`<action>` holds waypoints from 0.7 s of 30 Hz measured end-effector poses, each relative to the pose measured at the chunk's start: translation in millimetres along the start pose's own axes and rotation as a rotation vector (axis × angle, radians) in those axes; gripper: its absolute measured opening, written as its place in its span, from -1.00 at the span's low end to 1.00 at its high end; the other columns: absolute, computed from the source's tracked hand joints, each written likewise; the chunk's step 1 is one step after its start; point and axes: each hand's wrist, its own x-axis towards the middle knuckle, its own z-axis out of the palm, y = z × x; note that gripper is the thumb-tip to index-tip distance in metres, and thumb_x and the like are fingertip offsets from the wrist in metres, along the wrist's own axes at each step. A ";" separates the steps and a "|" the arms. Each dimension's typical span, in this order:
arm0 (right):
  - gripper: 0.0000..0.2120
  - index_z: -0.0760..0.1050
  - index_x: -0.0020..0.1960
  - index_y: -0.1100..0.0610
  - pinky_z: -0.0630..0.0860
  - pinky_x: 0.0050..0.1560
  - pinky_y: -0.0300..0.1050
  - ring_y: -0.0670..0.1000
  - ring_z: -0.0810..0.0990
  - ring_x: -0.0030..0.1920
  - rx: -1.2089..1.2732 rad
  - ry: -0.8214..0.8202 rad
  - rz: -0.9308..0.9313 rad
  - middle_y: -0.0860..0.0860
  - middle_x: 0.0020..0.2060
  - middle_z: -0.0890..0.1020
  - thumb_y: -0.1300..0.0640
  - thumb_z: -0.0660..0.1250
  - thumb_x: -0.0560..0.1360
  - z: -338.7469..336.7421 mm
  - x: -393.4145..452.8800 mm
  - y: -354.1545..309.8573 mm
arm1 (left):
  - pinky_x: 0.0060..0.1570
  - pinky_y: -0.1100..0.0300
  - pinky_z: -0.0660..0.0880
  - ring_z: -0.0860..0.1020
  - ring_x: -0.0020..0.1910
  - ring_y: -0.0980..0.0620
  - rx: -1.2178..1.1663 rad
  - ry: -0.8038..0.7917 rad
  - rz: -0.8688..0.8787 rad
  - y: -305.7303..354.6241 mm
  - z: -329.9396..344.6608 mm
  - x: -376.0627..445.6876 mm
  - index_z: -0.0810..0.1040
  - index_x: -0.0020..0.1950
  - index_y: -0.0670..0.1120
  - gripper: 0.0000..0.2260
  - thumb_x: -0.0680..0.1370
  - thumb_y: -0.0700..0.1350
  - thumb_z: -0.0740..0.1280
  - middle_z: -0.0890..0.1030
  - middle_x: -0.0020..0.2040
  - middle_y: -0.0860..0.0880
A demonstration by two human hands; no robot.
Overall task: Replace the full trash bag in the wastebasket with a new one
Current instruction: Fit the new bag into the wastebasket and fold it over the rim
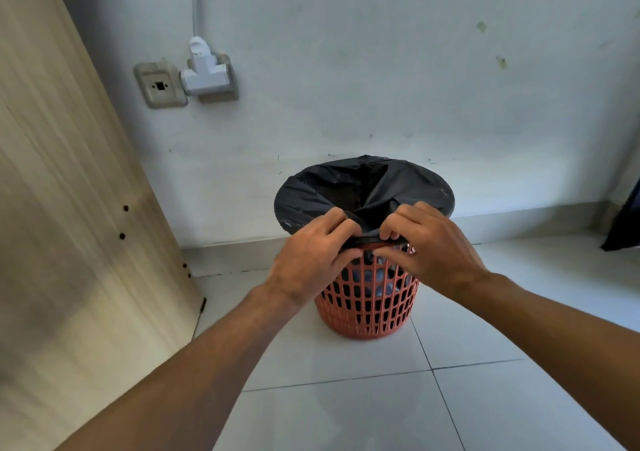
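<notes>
Currently both hands pinch the near edge of the black trash bag point(363, 190), left hand point(311, 256) and right hand point(433, 246) close together at the rim. Bag is stretched over the orange lattice wastebasket point(367, 305), standing on white floor tiles point(346, 416) near the wall point(381, 69).

Both arms reach forward, left hand point(313, 254) and right hand point(431, 242) pinching, fingers curled.

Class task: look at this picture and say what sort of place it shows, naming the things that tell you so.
Probably a room in a home. A red wastebasket lined with a black bag stands on a white tiled floor, against a painted wall with a socket and plug adapter, beside wooden furniture.
</notes>
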 end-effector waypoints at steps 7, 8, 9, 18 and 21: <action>-0.79 0.62 -0.07 0.16 0.50 -0.22 -0.15 0.02 0.52 -0.20 0.100 -0.053 -0.001 -0.01 -0.18 0.61 0.15 0.57 0.35 -7.6 -1.8 9.6 | -0.19 0.27 0.50 0.55 -0.19 0.03 0.068 -0.001 0.008 -13.0 -9.7 -10.3 0.59 -0.13 -0.12 -0.91 0.44 -0.17 0.47 0.57 -0.13 -0.02; -0.81 0.62 -0.08 0.16 0.52 -0.24 -0.12 0.03 0.53 -0.21 0.098 -0.060 -0.011 0.00 -0.19 0.61 0.16 0.56 0.35 -8.5 -1.2 8.8 | -0.19 0.29 0.46 0.55 -0.20 0.04 0.079 -0.003 0.020 -12.2 -10.3 -10.8 0.60 -0.14 -0.11 -0.92 0.43 -0.17 0.47 0.58 -0.14 -0.01; -0.84 0.63 -0.10 0.17 0.53 -0.27 -0.10 0.04 0.53 -0.22 0.087 -0.058 -0.022 0.00 -0.20 0.61 0.17 0.55 0.36 -9.5 -1.3 6.6 | -0.19 0.30 0.45 0.56 -0.20 0.05 0.091 -0.013 0.037 -10.9 -10.1 -12.6 0.60 -0.15 -0.11 -0.92 0.43 -0.16 0.47 0.59 -0.15 -0.01; -0.89 0.56 -0.26 0.12 0.26 -0.37 -0.30 -0.01 0.53 -0.34 -0.145 -0.140 -0.105 -0.03 -0.32 0.59 0.17 0.47 0.41 -7.2 -31.9 1.2 | -0.27 0.27 0.52 0.57 -0.24 0.08 0.109 -0.137 -0.020 -4.1 0.9 -30.1 0.63 -0.18 -0.07 -0.92 0.41 -0.14 0.52 0.61 -0.18 0.03; -0.91 0.60 -0.15 0.05 0.29 -0.22 -0.40 -0.05 0.62 -0.25 -0.062 -0.333 0.132 -0.11 -0.24 0.64 0.10 0.50 0.43 -7.0 -61.1 11.1 | -0.08 0.33 0.42 0.52 -0.07 0.14 0.055 -0.279 -0.125 -9.6 7.5 -41.7 0.64 -0.06 0.00 -0.93 0.52 -0.04 0.40 0.62 -0.08 0.10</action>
